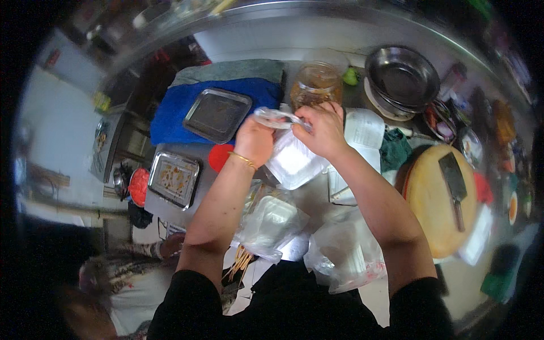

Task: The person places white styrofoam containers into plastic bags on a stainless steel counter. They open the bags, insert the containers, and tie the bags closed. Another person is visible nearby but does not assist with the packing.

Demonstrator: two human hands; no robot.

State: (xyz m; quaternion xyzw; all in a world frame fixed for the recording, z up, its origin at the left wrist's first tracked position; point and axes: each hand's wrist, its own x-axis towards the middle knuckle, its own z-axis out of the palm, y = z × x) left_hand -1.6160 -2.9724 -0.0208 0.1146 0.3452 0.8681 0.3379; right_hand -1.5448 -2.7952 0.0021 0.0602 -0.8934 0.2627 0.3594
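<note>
My left hand (256,138) and my right hand (319,128) grip the twisted top of a clear plastic bag (274,120) between them. Under my hands, a white lidded takeaway box (297,163) appears to sit inside that bag, resting on the metal worktop. Closer to my body lies a second bagged white box (274,214). Beyond my right hand stands a clear jar (316,83) with brownish contents. To the right of the box, partly behind my right forearm, lies an open white container (363,129).
A metal tray (219,114) rests on a blue towel (165,121); another tray (174,178) holds food scraps. At right, a cleaver (453,180) lies on a round chopping board (429,204), below dark metal bowls (401,78). Wooden skewers (240,263) and another person (136,293) are at lower left.
</note>
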